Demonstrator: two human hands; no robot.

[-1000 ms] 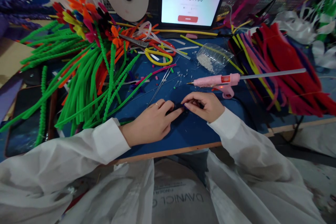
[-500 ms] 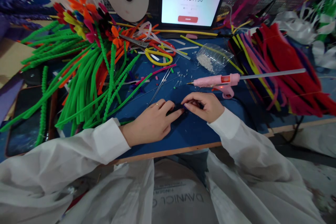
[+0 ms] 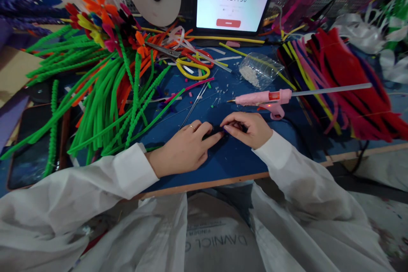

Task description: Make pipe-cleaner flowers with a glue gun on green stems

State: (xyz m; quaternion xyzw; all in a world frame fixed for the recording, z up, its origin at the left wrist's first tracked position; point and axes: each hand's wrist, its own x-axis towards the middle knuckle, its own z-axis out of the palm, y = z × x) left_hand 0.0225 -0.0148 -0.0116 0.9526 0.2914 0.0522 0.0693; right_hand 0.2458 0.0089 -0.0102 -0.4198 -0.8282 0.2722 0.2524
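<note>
Right hand: my right hand (image 3: 250,129) pinches a small purple scrap (image 3: 225,130) between thumb and forefinger, with the other fingers curled behind.
Left hand: my left hand (image 3: 186,146) lies palm down, forefinger stretched toward the scrap; I cannot tell whether those fingers grip anything.
Purple scrap: at my right fingertips, just beside the left forefinger's tip, mostly hidden.
Ring: a thin ring (image 3: 192,128) sits on a left finger.
Tweezers: the tweezers (image 3: 193,108) lie just beyond my left fingers, pointing away.
Glue gun: the pink glue gun (image 3: 263,97) lies just beyond my right fingers, nozzle to the left, a glue stick (image 3: 331,90) jutting from its back.
Scissors: the scissors (image 3: 193,69) lie farther beyond my left fingers, yellow and red handles toward me.
Bag: a clear bag (image 3: 259,70) with white bits is past the glue gun.
Green stems: fuzzy green stems (image 3: 106,110) spread left of my left fingers.
Red stems: a bundle of red stems (image 3: 350,76) lies well right of my right fingers.
</note>
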